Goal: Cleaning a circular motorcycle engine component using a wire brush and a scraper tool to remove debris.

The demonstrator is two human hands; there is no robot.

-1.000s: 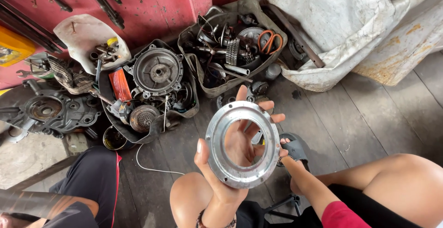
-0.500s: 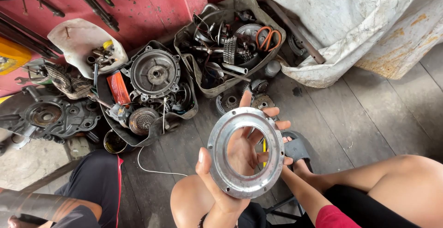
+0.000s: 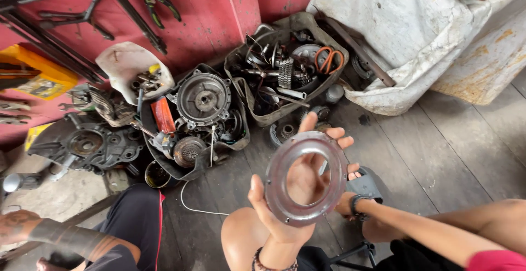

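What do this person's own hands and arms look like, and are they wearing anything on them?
Both hands are bare, no gloves. The left hand has a dark beaded bracelet at the wrist. The right hand has a dark band round its wrist; that forearm is bare, with a red sleeve higher up.

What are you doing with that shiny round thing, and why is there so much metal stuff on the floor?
A person sits low over a wooden floor and holds up a flat metal ring in the left hand, which shows through the ring's hole. The right hand is just behind the ring's right edge. Ahead, against a red wall, sit tubs of engine parts and a round engine cover. Another person's arm is at lower left.
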